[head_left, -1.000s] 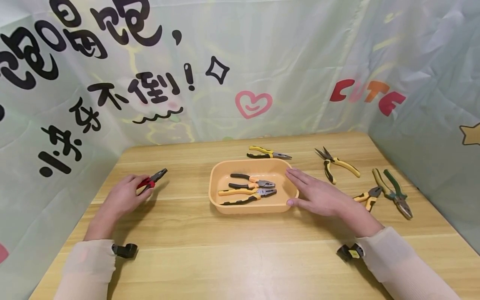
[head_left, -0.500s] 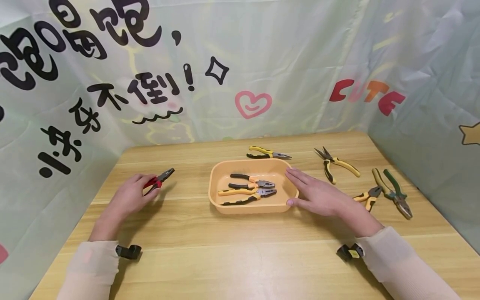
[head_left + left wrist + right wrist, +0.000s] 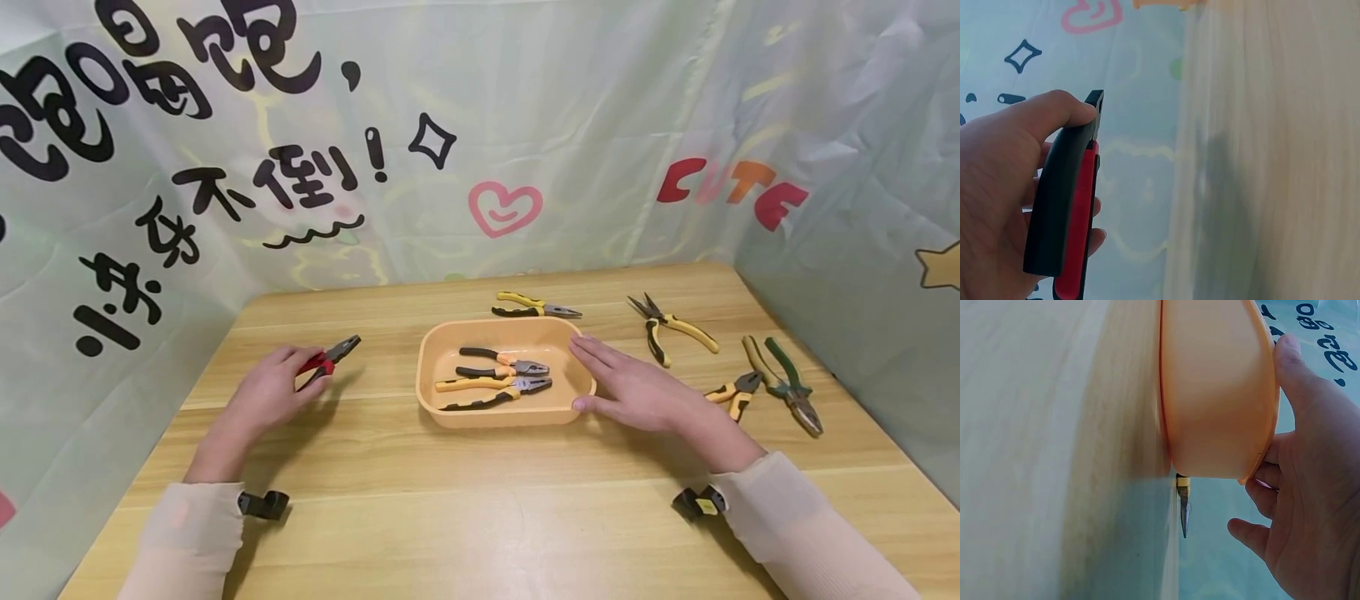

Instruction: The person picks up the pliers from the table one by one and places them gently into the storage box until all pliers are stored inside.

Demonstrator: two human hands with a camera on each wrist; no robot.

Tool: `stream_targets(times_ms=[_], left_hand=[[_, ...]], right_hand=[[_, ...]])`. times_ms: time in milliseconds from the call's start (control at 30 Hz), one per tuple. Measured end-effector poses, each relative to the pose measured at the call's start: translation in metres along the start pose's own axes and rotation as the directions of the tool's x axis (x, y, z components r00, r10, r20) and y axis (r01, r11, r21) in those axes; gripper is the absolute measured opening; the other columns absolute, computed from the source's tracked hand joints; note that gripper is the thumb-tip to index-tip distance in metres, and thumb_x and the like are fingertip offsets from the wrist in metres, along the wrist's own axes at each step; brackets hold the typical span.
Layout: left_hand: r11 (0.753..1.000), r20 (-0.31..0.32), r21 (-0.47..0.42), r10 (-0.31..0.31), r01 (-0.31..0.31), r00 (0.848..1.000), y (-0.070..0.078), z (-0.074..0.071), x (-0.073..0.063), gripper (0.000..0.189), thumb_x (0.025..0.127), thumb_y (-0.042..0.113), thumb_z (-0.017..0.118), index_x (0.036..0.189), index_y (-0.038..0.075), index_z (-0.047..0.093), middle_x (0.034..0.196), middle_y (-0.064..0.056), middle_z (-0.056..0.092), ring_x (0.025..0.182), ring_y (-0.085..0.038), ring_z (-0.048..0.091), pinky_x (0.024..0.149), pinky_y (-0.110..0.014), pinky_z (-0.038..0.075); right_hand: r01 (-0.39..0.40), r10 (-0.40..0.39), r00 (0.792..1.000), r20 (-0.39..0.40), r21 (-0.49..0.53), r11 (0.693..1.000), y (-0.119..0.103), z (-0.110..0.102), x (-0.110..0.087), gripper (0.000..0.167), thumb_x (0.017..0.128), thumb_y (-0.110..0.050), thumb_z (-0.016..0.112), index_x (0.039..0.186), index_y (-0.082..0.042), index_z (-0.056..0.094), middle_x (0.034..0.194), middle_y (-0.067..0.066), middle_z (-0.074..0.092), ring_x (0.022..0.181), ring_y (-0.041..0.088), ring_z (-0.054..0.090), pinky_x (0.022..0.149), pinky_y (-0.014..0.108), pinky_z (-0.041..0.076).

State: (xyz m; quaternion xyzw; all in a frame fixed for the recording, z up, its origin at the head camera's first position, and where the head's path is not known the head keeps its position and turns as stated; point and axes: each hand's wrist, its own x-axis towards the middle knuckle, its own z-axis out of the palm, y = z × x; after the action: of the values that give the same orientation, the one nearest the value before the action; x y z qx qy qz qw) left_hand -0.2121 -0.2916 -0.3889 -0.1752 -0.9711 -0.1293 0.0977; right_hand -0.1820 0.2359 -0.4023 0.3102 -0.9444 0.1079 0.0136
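Observation:
My left hand (image 3: pixel 273 392) grips red-and-black pliers (image 3: pixel 321 364) above the left of the table, their tip toward the far right. In the left wrist view, my thumb presses on the black handle of these pliers (image 3: pixel 1063 200). An orange plastic tray (image 3: pixel 506 417) sits mid-table. In it lie pliers with orange-and-black handles (image 3: pixel 506 367) and pliers with yellow-and-black handles (image 3: pixel 498 391). My right hand (image 3: pixel 637 387) rests against the tray's right end, fingers extended and thumb at the near corner. The right wrist view shows the thumb and some fingers touching the rim.
Yellow-and-black long-nose pliers (image 3: pixel 536 307) lie behind the tray. To the right are another long-nose pair (image 3: pixel 667 325), short yellow-and-black pliers (image 3: pixel 738 393) and green-handled pliers (image 3: pixel 791 390). A printed cloth (image 3: pixel 585 167) stands round the wooden table (image 3: pixel 480 508).
My left hand has carried the red-and-black pliers a little to the right, closer to the tray. My right hand and the tray have stayed in place.

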Motion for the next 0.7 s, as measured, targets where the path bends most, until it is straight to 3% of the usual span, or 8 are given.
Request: stream_targets(times_ms=[267, 700], left_hand=[[1.0, -0.022, -0.008, 0.014, -0.015, 1.0, 0.007, -0.001, 0.001, 0.052, 0.093, 0.03, 0.067, 0.135, 0.002, 0.056, 0.12, -0.02, 0.058, 0.106, -0.04, 0.056, 0.088, -0.058, 0.045], [0.999, -0.023, -0.015, 0.043, -0.043, 0.999, 0.021, -0.003, 0.008, 0.051, 0.093, 0.032, 0.067, 0.133, 0.004, 0.058, 0.116, -0.017, 0.058, 0.1, -0.036, 0.058, 0.083, -0.055, 0.047]], right_hand=[[0.0, 0.0, 1.0, 0.011, 0.003, 1.0, -0.001, 0.001, 0.002, 0.089, 0.095, -0.064, 0.045, 0.156, -0.005, 0.02, 0.162, 0.014, 0.014, 0.146, 0.031, 0.019, 0.112, 0.048, 0.027], [-0.004, 0.004, 1.0, 0.011, -0.007, 1.0, 0.0, 0.0, 0.001, 0.09, 0.095, -0.065, 0.045, 0.156, -0.005, 0.02, 0.162, 0.013, 0.013, 0.145, 0.032, 0.021, 0.112, 0.049, 0.027]])
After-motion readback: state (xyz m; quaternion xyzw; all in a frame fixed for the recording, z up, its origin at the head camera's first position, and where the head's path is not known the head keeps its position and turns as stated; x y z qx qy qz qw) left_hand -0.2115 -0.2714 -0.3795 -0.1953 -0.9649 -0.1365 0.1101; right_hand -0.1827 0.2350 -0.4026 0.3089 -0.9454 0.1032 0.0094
